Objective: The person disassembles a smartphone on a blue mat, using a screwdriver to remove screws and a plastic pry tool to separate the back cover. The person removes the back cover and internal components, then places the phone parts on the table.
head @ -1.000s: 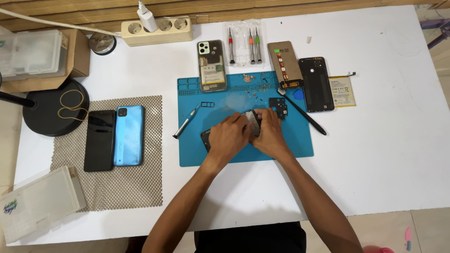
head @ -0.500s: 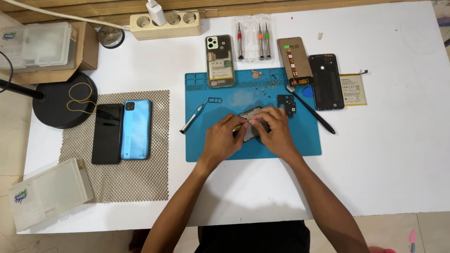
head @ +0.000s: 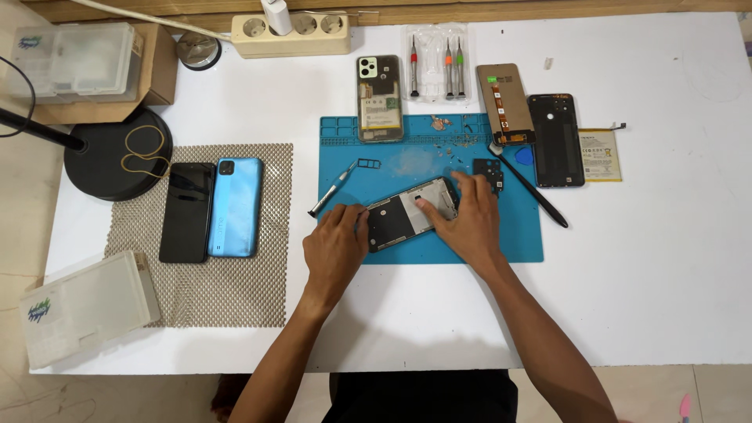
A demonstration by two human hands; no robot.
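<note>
Phone frame (head: 411, 213), opened and tilted, lies on blue mat (head: 501, 235) at table (head: 666, 274) centre. Left hand (head: 335, 249) pinches its left end with curled fingers; right hand (head: 468, 222) lies flat over its right end, fingertips pressing the inner plate. Screwdriver (head: 332, 190) just left of frame. Two phones (head: 211, 207) on mesh pad (head: 235, 290), well apart.

Blue mat (head: 517, 235), light-blue phone (head: 233, 207), black phone (head: 186, 211), beige mesh pad (head: 227, 290), white table (head: 666, 274).
</note>
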